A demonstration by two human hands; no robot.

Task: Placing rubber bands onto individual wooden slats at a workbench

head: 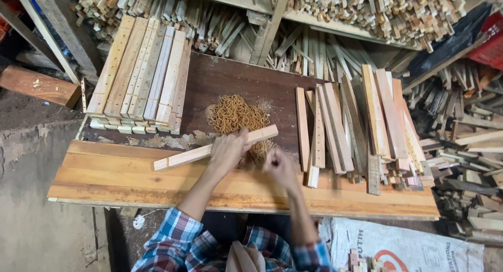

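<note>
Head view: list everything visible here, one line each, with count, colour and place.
wooden slat: one, pale, held across the bench front
rubber bands: a heap, tan, bench centre
drilled slats: a neat stack, pale, bench left
loose slats: a rough pile, pale to reddish, bench right
workbench: one, orange front planks, dark board behind
offcut sticks: many, pale, on the shelf above and heaped at right
wooden block: one, brown, on the floor at left
printed sack: one, white, lower right
crate: one, red, upper right
left hand: grips the wooden slat
right hand: at the edge of the rubber bands; grip unclear
</note>
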